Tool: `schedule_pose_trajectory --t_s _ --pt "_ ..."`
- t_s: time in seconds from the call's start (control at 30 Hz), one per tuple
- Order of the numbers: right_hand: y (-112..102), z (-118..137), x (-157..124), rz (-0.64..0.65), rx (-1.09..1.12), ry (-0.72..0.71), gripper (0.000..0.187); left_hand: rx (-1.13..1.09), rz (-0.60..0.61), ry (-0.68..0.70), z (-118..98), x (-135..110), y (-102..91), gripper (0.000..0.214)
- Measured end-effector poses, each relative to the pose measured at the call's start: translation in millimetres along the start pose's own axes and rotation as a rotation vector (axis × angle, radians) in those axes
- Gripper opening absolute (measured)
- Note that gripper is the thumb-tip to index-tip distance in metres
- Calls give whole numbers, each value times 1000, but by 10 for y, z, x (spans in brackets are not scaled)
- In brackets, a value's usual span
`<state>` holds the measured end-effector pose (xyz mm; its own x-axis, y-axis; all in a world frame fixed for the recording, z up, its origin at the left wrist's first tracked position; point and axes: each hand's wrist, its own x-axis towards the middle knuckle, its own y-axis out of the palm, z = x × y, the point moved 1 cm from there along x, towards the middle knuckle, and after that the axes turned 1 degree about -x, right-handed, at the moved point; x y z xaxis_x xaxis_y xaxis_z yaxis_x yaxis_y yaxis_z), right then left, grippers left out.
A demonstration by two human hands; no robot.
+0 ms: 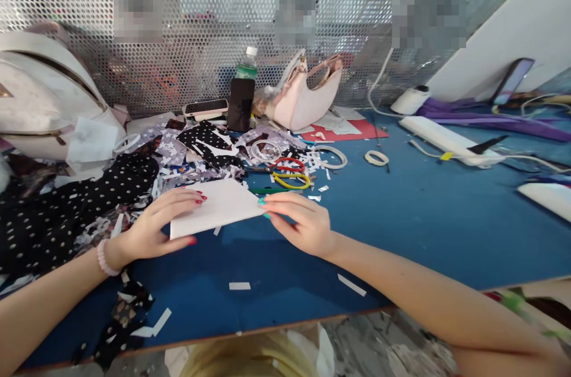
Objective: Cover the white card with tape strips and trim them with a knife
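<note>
Between my hands is a flat white sheet (218, 207), perhaps paper or stiff cloth, tilted just above the blue table (285, 270). My left hand (165, 222) grips its left side, fingers on top and thumb at the lower edge. With thumb and fingertips, my right hand (301, 219) pinches the sheet's right corner. Behind the sheet lie scissors with yellow handles (292, 182) and others with red handles (289, 164). Small white strips (239, 286) are scattered on the table in front of me.
At left are a white backpack (40, 91) and black dotted cloth (75, 204). Along the back stand a dark phone (241, 104), a bottle (247, 65) and a pink handbag (312, 97). Tape rolls (377, 158) and a white power strip (450, 139) lie right. A perforated silvery screen (200, 26) rises behind.
</note>
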<state>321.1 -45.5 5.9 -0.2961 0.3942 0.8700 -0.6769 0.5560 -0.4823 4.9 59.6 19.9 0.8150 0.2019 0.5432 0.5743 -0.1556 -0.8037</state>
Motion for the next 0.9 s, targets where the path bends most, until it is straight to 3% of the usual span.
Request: schedule_pose_trajectory --t_s 0.2,0.37,0.57,0.73,0.9 --pt "-90 -14 202 -88 1 53 18 83 -212 -209 -76 26 -45 22" --pt "-169 -78 703 -100 -5 -21 16 63 -350 -442 -227 49 -70 22" --pt "-19 38 1214 37 21 -87 13 -140 -433 -609 -354 88 39 47" --pt "105 42 1394 184 16 -24 18 -268 -457 -659 -360 116 103 53" --pt "65 -25 1479 340 34 33 21 -332 -451 -685 -347 125 138 51"
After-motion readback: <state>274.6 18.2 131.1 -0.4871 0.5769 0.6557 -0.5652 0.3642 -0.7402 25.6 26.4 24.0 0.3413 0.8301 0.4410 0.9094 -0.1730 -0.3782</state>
